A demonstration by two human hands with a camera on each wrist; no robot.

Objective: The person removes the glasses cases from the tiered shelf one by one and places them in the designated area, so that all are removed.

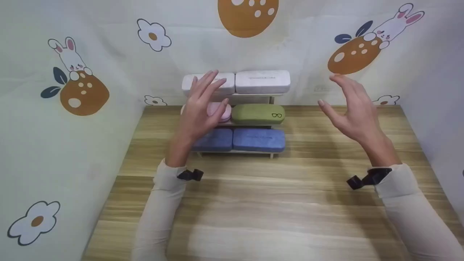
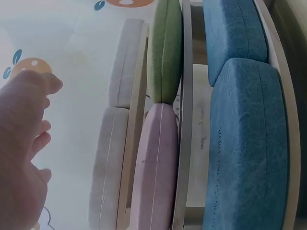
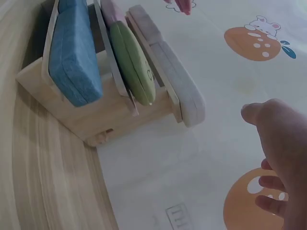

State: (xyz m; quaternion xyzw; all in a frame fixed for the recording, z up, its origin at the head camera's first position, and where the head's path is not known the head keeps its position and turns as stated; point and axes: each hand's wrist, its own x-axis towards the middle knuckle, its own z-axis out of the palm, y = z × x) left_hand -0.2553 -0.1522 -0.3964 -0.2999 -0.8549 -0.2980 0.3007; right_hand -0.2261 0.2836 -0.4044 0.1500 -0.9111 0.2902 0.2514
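Six glasses cases sit on a small stepped wooden rack (image 1: 235,153) at the back of my bench (image 1: 253,203), close against the patterned backdrop (image 1: 83,90). On the top step I see two white cases side by side: the left white case (image 1: 226,86), partly hidden behind my fingers, and the right white case (image 1: 262,81). The middle step carries a pink case (image 1: 222,110) on the left and a green case (image 1: 258,114) with a small glasses mark on the right. The bottom step holds the left blue case (image 1: 214,140) and the right blue case (image 1: 259,139), touching end to end.

My left hand (image 1: 201,108) is raised in front of the rack's left half, fingers straight and spread, its grip released and holding nothing; from the head view it overlaps the left white case and the pink case, though I cannot tell whether it touches either. My right hand (image 1: 353,110) hovers well to the right of the rack, above the bench, fingers relaxed and apart, grip released and empty too.
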